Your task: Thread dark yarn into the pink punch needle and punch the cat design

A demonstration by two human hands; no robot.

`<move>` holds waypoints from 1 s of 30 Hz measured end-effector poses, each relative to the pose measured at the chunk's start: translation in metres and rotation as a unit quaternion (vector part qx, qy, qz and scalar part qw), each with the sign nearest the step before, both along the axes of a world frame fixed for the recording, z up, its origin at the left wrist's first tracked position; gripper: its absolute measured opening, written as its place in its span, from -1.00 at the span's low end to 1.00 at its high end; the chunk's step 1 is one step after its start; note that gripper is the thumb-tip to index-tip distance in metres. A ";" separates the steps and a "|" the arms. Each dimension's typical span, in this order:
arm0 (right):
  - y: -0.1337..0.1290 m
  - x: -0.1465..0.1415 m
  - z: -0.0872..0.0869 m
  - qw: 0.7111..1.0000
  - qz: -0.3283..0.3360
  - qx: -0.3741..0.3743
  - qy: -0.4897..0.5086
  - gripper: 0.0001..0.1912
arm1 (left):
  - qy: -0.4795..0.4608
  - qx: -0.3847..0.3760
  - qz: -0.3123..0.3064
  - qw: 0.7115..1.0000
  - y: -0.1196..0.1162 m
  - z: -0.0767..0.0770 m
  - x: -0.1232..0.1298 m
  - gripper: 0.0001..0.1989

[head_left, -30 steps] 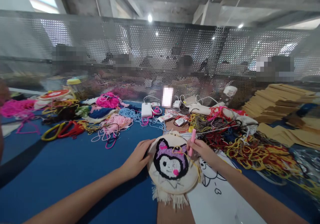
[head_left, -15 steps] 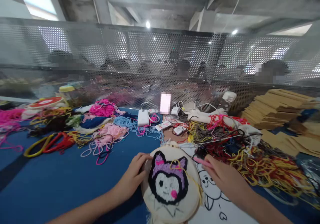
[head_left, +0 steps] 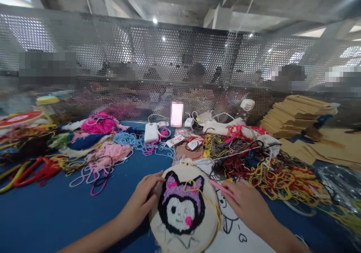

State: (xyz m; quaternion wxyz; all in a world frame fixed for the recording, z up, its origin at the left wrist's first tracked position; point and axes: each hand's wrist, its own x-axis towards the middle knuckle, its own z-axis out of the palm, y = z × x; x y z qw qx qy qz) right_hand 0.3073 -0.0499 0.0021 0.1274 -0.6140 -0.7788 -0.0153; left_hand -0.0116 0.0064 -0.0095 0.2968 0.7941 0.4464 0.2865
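Observation:
A round embroidery hoop (head_left: 210, 223) holds cream cloth with a stitched black, purple and white character (head_left: 180, 192). My left hand (head_left: 146, 192) grips the hoop's left edge, fingers on the cloth and the thumb beside them. In my right hand (head_left: 239, 196) is a pink pen-like tool (head_left: 224, 189), its tip by the hoop's upper right edge. A loose yellow yarn (head_left: 210, 200) loops over the character's head and runs down the right side of the cloth. Partly under the hoop and my right hand lies a white sheet with black line drawings (head_left: 229, 236).
Yarn piles lie at left (head_left: 107, 151) and right (head_left: 270, 170). Red-handled scissors (head_left: 38, 172) are at far left. Behind stand a white power bank (head_left: 151, 132), a lit phone (head_left: 177, 114) and a perforated metal screen (head_left: 169, 64). Brown paper (head_left: 296, 115) is stacked at right.
The view has turned slightly right, so things appear further left. My right hand has turned, and the pink tool now shows at more length, pointing up-left to the hoop edge.

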 end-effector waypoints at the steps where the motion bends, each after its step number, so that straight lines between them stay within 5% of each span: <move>1: 0.000 0.000 0.000 1.000 0.000 -0.008 0.003 -0.81 | 0.004 0.005 -0.004 1.000 0.000 0.000 0.000 -0.64; 5: 0.008 0.005 0.004 0.998 0.030 0.046 0.009 -0.76 | 0.015 0.012 -0.006 1.000 0.000 -0.001 -0.001 -0.67; 10: 0.038 0.012 0.011 0.980 0.023 0.153 -0.124 -0.66 | 0.025 0.012 -0.019 0.999 0.001 -0.003 -0.003 -0.64; 15: 0.064 0.016 0.016 0.968 0.038 0.138 -0.207 -0.81 | 0.023 -0.007 -0.015 1.000 -0.001 -0.004 -0.003 -0.59; 19: 0.069 0.020 0.028 0.980 0.062 0.093 -0.163 -0.86 | -0.001 -0.025 0.008 1.000 0.004 0.002 -0.004 -0.55; 23: 0.070 0.010 0.058 0.991 0.090 0.037 -0.096 -0.83 | -0.001 -0.010 -0.030 1.000 0.024 0.034 0.014 -0.61; 26: 0.074 -0.012 0.090 0.992 0.093 0.033 -0.081 -0.82 | -0.033 -0.015 -0.112 0.993 0.048 0.070 0.053 -0.53; 28: 0.077 -0.029 0.112 0.994 0.085 0.030 -0.062 -0.79 | -0.085 -0.093 -0.169 0.978 0.064 0.092 0.084 -0.54; 30: 0.079 -0.041 0.129 0.997 0.066 0.029 -0.031 -0.77 | -0.144 -0.198 -0.269 0.932 0.078 0.108 0.112 -0.62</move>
